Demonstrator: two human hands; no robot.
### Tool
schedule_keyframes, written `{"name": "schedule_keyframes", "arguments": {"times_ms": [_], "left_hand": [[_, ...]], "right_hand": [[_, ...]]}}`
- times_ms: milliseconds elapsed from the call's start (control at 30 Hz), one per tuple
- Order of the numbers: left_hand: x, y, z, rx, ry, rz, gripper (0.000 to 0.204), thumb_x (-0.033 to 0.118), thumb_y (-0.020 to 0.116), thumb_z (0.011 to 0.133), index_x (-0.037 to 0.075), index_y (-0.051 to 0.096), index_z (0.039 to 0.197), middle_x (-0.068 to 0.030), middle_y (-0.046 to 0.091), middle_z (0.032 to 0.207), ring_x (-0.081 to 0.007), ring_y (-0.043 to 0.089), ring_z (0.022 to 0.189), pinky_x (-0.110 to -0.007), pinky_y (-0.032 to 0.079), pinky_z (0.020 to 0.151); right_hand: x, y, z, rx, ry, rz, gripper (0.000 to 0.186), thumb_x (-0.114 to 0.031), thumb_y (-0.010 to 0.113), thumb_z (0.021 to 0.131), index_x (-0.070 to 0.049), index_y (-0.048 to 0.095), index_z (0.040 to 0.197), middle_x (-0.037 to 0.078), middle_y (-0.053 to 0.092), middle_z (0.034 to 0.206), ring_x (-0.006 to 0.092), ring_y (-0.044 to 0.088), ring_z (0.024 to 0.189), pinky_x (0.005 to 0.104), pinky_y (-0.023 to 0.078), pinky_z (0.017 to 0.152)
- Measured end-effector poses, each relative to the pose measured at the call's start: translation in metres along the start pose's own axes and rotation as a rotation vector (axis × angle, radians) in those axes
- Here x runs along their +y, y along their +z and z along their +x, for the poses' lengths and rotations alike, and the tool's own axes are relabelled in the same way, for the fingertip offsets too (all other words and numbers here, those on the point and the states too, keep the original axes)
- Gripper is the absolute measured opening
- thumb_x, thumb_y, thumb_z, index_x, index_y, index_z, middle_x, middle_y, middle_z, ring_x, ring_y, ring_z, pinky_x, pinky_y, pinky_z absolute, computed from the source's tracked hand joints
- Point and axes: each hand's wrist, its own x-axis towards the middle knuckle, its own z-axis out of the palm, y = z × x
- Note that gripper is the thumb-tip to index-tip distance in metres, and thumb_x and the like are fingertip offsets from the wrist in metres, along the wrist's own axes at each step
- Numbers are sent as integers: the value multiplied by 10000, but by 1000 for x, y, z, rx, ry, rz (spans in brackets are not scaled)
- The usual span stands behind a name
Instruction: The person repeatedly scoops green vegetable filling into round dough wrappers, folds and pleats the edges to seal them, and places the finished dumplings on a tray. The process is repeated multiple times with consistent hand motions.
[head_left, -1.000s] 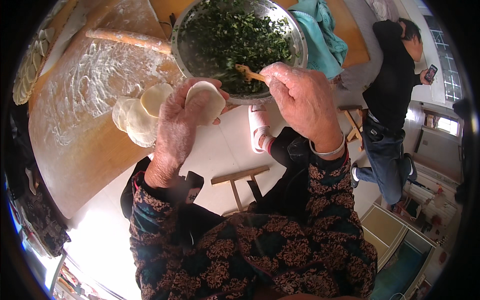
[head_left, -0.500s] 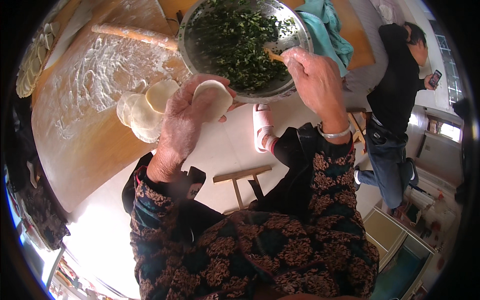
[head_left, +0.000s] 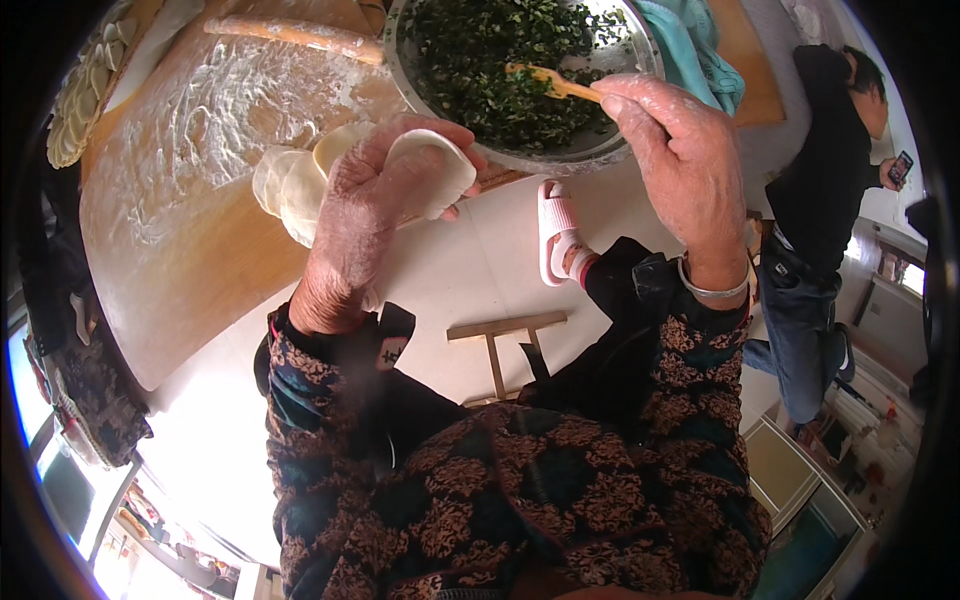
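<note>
My left hand (head_left: 358, 200) cups a round, floury dumpling wrapper (head_left: 437, 178) over its fingers, near the front of the metal bowl (head_left: 632, 62). My right hand (head_left: 692, 165) pinches the handle of a small wooden spoon (head_left: 562, 85) at the bowl's right side. The spoon's tip rests among chopped green filling (head_left: 490, 75), which partly hides it. Just left of my left hand, several loose wrappers (head_left: 290, 190) overlap on the board; the hand covers some of them.
A floured wooden board (head_left: 190, 260) spreads to the left, with a rolling pin (head_left: 295, 37) at its back. Finished dumplings (head_left: 80, 110) line a tray at far left. A teal cloth (head_left: 700, 55) lies right of the bowl. A person (head_left: 815, 170) with a phone is at the right.
The whole view has shifted slightly. More of the wooden spoon now shows above the greens, and my right hand has moved a little right. My left hand still holds the wrapper.
</note>
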Motion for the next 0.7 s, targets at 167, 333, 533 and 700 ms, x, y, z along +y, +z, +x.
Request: {"name": "schedule_keyframes", "arguments": {"times_ms": [167,333,533,700], "left_hand": [[1,2,-2,25,-6,37,275,158,473,964,32,644,1139,-122,696,1042,-182,678,914,-272,542,743],[1,2,-2,19,-31,31,272,154,470,962,29,651,1121,-111,698,1039,-178,678,914,-271,539,740],[-1,4,-2,12,-25,32,266,168,499,951,38,660,1119,-102,704,1030,-169,673,904,-273,534,741],[-3,6,-2,24,-14,17,277,165,499,940,36,655,1129,-108,707,1015,-169,671,911,-272,534,743]], "right_hand": [[-5,-16,-2,-20,114,-90,127,-104,654,933,-38,714,1023,141,719,861,276,694,709,342,525,633],[-9,-3,-5,-25,54,-34,110,-104,648,928,-42,706,998,145,715,857,314,691,726,374,526,643],[-13,14,-7,-112,-32,-106,75,-103,637,920,-41,667,951,164,682,794,347,672,723,428,507,635],[-13,9,-5,-291,217,1,150,-156,612,947,-25,683,969,170,651,745,309,642,652,387,500,621]]}}
